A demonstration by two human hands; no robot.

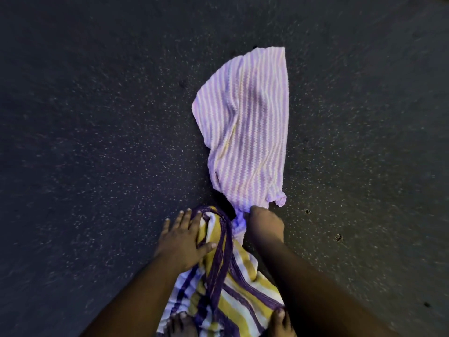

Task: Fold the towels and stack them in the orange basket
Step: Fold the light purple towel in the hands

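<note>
A lilac towel with thin white stripes (245, 127) lies crumpled and stretched out on the dark floor, running away from me. My right hand (264, 226) grips its near end, fingers curled round the bunched cloth. A second towel with yellow, white and purple stripes (233, 288) lies heaped just below, between my arms. My left hand (184, 242) rests flat on its upper left part with fingers spread. No orange basket is in view.
The dark speckled floor (97, 142) fills the whole view. My bare feet (182, 324) stand at the bottom edge, toes on the striped towel's near end. A few small dark specks (339, 237) lie on the floor to the right.
</note>
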